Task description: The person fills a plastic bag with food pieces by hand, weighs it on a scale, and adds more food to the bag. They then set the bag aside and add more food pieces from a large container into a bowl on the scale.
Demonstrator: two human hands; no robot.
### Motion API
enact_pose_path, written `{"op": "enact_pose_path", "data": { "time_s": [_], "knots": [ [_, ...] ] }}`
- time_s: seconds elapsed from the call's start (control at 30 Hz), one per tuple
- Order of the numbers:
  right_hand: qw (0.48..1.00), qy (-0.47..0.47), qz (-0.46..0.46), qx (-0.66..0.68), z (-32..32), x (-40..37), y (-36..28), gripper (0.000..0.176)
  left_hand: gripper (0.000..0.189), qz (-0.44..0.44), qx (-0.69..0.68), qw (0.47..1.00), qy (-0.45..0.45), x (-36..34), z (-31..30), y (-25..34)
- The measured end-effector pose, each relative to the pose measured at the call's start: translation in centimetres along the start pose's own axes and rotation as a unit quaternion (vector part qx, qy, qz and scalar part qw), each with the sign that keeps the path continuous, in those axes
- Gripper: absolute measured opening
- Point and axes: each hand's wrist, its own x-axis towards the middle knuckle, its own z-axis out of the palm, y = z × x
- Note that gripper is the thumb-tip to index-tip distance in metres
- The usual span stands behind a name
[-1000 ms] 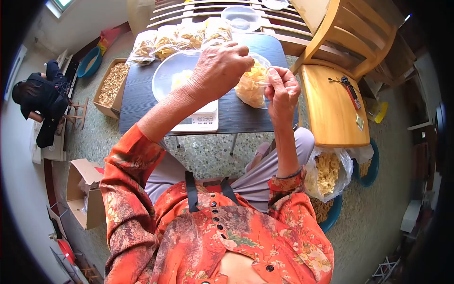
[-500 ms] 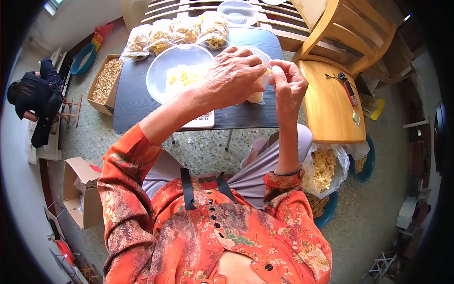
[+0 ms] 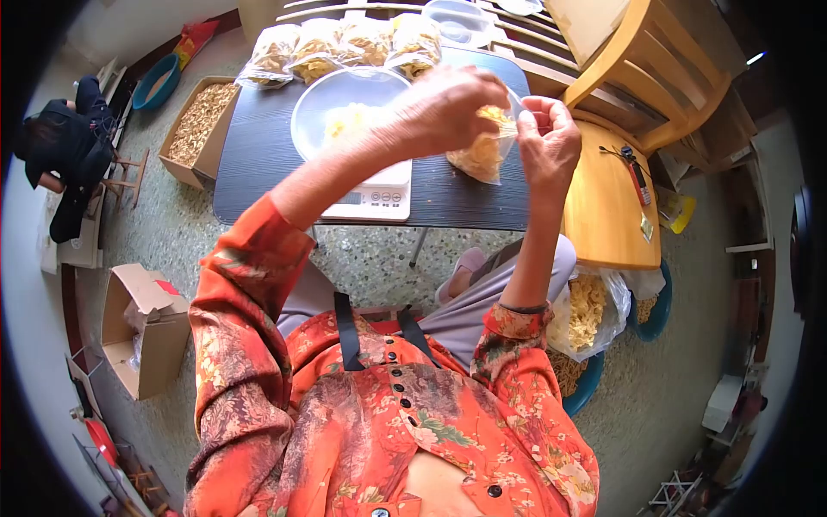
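Observation:
My right hand (image 3: 549, 142) pinches the upper rim of a clear plastic bag (image 3: 479, 162) between thumb and fingers. The bag stands over the dark table and holds thin, pale yellow dried pieces. Over the bag's mouth, my left hand (image 3: 448, 110) curls its fingers downward. Yellow pieces (image 3: 494, 114) show just under those fingertips; whether the fingers grip some is hidden. Beneath my left forearm, a translucent bowl (image 3: 307, 129) with a few yellow pieces sits on a white kitchen scale (image 3: 394, 203).
Several filled bags (image 3: 362, 41) line the back of the table (image 3: 250, 185). A wooden chair (image 3: 603, 207) stands at right, an open bag of yellow pieces (image 3: 587, 310) below it. Boxes (image 3: 194, 129) and a seated person (image 3: 65, 151) are at left.
The view has shifted, showing more of the scale. My left hand has lifted and tilted over the bag's mouth, exposing more yellow pieces. My right hand still pinches the bag's rim.

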Motion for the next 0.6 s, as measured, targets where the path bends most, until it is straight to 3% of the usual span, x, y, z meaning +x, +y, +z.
{"op": "enact_pose_path", "data": {
  "time_s": [0.07, 0.1, 0.17, 0.27, 0.5, 0.6],
  "knots": [
    [1.000, -0.001, -0.003, 0.016, 0.3, -0.1, 0.3, 0.014, 0.017, -0.020, -0.043, 0.998, 0.039, -0.7, -2.7, -1.8],
    [1.000, 0.002, -0.007, 0.030, 0.5, -0.1, 0.4, 0.015, 0.013, -0.092, -0.064, 0.993, 0.031, -1.3, -3.9, -2.7],
    [1.000, -0.006, -0.006, 0.020, 0.8, -0.3, 0.3, 0.015, 0.010, -0.148, 0.056, 0.987, -0.020, -2.6, -6.0, -4.3],
    [0.999, -0.004, -0.015, 0.039, 1.3, -0.5, 0.3, 0.014, 0.007, -0.201, 0.055, 0.976, -0.060, -5.5, -5.8, -6.7],
    [0.999, 0.011, -0.010, 0.040, 1.4, -1.2, -0.3, 0.013, 0.004, -0.229, 0.098, 0.961, -0.123, -7.9, -3.5, -6.9],
    [0.999, 0.000, -0.004, 0.042, 1.4, -1.2, 0.4, 0.013, 0.004, -0.175, 0.111, 0.974, -0.095, -8.4, -2.3, -7.5]
  ]
}}
